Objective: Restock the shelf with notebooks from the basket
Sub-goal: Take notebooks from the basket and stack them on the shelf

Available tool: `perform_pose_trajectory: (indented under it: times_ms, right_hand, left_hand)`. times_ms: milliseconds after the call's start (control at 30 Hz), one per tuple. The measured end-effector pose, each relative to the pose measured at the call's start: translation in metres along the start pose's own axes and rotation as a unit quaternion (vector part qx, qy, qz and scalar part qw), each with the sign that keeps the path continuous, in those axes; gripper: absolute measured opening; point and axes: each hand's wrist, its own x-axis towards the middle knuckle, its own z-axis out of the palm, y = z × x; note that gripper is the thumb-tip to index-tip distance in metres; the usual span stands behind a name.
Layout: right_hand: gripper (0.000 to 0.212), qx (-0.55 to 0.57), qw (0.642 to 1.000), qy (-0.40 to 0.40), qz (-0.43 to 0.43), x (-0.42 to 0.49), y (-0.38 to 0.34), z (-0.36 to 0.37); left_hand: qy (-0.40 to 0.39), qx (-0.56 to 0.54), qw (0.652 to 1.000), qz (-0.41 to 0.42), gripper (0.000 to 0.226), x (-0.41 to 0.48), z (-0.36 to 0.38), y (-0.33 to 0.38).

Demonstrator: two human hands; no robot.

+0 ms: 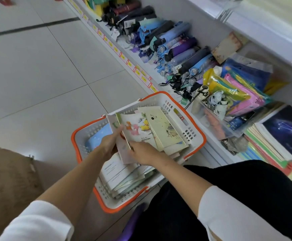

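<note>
Picking step: in the basket [201,134] at frame centre, we see the left grip [110,143] and right grip [141,153] both closed around a tilted notebook [136,127]; next, we judge, it must be lifted to the shelf [211,145] at right.

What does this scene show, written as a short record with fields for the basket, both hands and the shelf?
container: white perforated plastic basket with orange rim, on the floor beside the shelf, holding many notebooks
left: the left hand grips the cartoon-covered paper notebook marked ENGLISH, tilted up in the basket
right: the right hand touches the lower edges of the tilted notebooks; grip unclear
store: white bottom shelf with folded umbrellas and a stack of thin notebooks to the right
</note>
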Motion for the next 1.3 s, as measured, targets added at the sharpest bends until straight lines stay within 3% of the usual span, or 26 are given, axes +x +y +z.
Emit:
perform_pose_trajectory:
  times_ms: [67, 133, 233, 333, 500, 633, 767, 900, 967, 1167, 1300]
  right_hand:
    - [0.051, 0.062, 0.996, -0.062, 0.004, 0.000, 0.002, 0.001]
    - [0.058, 0.147, 0.988, -0.047, 0.027, -0.005, 0.008, -0.005]
    - [0.058, 0.247, 0.961, 0.094, 0.084, -0.016, 0.027, -0.026]
    - [0.056, 0.286, 0.937, 0.157, 0.127, -0.030, 0.048, -0.052]
    - [0.061, 0.421, 0.856, 0.247, 0.169, -0.058, 0.069, -0.087]
    - [0.049, 0.418, 0.842, 0.318, 0.126, -0.104, 0.085, -0.119]
    - [0.014, 0.439, 0.774, 0.435, 0.139, -0.162, 0.100, -0.155]
    - [0.021, 0.398, 0.752, 0.508, 0.138, -0.233, 0.125, -0.188]
    - [0.027, 0.419, 0.713, 0.546, 0.134, -0.263, 0.141, -0.199]
    - [0.029, 0.481, 0.537, 0.680, 0.136, -0.354, 0.196, -0.227]
    - [0.030, 0.472, 0.462, 0.734, 0.157, -0.414, 0.235, -0.233]
  left_hand:
    - [0.071, 0.042, 0.996, 0.012, 0.034, -0.001, 0.004, 0.002]
    - [0.092, 0.035, 0.995, 0.018, 0.026, -0.004, 0.002, 0.007]
    - [-0.016, -0.014, 1.000, 0.014, 0.037, -0.012, -0.002, 0.023]
    - [-0.131, -0.027, 0.991, 0.010, 0.032, -0.024, 0.007, 0.047]
    - [-0.179, 0.043, 0.983, 0.021, 0.021, -0.047, 0.069, 0.090]
    - [-0.193, 0.063, 0.976, 0.077, 0.027, -0.075, 0.149, 0.106]
    - [-0.225, 0.067, 0.966, 0.111, 0.013, -0.110, 0.222, 0.117]
    - [-0.291, 0.113, 0.943, 0.113, 0.029, -0.141, 0.289, 0.131]
    - [-0.305, 0.142, 0.933, 0.126, 0.030, -0.160, 0.326, 0.133]
    - [-0.347, 0.199, 0.899, 0.180, 0.032, -0.209, 0.440, 0.126]
    - [-0.366, 0.285, 0.850, 0.248, 0.035, -0.231, 0.507, 0.116]
